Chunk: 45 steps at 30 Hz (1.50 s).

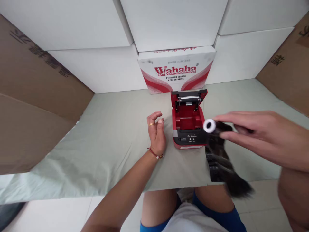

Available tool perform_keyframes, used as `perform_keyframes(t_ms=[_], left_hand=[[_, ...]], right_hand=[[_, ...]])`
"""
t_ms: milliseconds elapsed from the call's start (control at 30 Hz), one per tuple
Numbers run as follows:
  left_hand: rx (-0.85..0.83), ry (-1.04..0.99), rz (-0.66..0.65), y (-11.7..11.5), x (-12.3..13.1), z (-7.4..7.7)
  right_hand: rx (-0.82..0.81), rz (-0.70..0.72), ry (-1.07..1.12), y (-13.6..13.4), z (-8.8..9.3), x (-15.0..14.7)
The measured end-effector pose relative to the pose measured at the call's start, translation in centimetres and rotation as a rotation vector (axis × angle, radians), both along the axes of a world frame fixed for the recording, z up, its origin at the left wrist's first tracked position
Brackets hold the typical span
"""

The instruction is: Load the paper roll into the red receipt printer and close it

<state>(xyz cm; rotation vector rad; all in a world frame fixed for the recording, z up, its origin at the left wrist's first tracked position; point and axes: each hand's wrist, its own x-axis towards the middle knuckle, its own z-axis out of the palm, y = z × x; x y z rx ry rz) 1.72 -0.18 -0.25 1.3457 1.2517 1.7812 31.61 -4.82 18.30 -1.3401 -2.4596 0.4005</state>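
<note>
A small red and black label printer (189,139) sits on the cloth with its lid (188,98) raised and the red bay inside showing. My left hand (156,132) rests on the cloth just left of it, fingers loosely bent and apart, with nothing in them. To the printer's right, my right hand (253,132) pinches a roll of black ribbon (220,127) by its side, the white core end facing the printer. A shiny dark strip (223,164) hangs from the roll towards the table's front edge, its lower end blurred by motion.
A pale green cloth (120,129) covers the table. Behind the printer stands a white and red Wahaha water carton (177,71), with white boxes (169,22) stacked at the back. Brown cardboard (36,96) walls in the left side, and more cardboard (287,71) the right.
</note>
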Motion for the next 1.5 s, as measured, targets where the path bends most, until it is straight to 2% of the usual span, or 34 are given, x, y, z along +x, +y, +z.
perform_keyframes(t_ms=[33, 100, 200, 267, 400, 733, 833, 900, 933, 1000, 1067, 1133, 1233, 1300, 1433, 1500], left_hand=[[0.051, 0.058, 0.036, -0.4, 0.0, 0.3], [0.157, 0.167, 0.071, -1.2, 0.1, 0.9], [0.304, 0.320, 0.031, -2.4, 0.4, 1.7], [0.393, 0.405, -0.040, -3.0, 0.7, 2.1], [0.536, 0.550, -0.154, -3.8, 1.5, 2.8], [0.624, 0.776, -0.061, -4.2, 2.0, 3.3], [0.648, 0.812, -0.058, -4.2, 2.1, 3.4], [0.658, 0.833, -0.053, -4.4, 2.2, 3.5], [0.661, 0.840, -0.052, -4.4, 2.3, 3.6], [0.670, 0.849, -0.055, -4.6, 2.3, 3.7], [0.681, 0.859, -0.060, -4.7, 2.4, 3.7], [0.688, 0.869, -0.058, -4.8, 2.4, 3.7], [0.687, 0.876, -0.048, -4.9, 2.5, 3.8], [0.684, 0.884, -0.046, -5.0, 2.6, 3.9], [0.677, 0.890, -0.042, -5.4, 2.7, 4.0], [0.680, 0.890, -0.032, -5.6, 2.7, 4.0]], right_hand=[[-0.034, 0.013, -0.032, 1.4, 0.0, -2.5], [-0.062, -0.087, -0.196, 3.6, -0.6, -6.5], [-0.076, -0.217, -0.450, 5.4, -2.1, -9.9], [-0.090, -0.227, -0.535, 6.1, -2.9, -10.8], [-0.090, -0.221, -0.560, 7.2, -3.6, -11.3], [-0.104, -0.230, -0.559, 8.8, -4.7, -12.0], [-0.089, -0.125, -0.373, 7.9, -4.5, -10.6], [-0.068, -0.022, -0.070, 6.9, -3.9, -8.9], [-0.028, -0.024, 0.113, 6.4, -3.7, -7.9], [0.140, -0.179, 0.450, 6.0, -3.4, -6.1], [0.346, -0.385, 0.642, 6.6, -4.0, -4.8], [0.424, -0.439, 0.694, 8.0, -5.3, -4.1], [0.305, -0.328, 0.689, 10.2, -7.5, -4.1], [0.210, -0.282, 0.691, 10.7, -8.3, -4.7], [0.127, -0.267, 0.659, 8.9, -8.1, -5.1], [0.112, -0.212, 0.662, 7.5, -8.0, -4.7]])
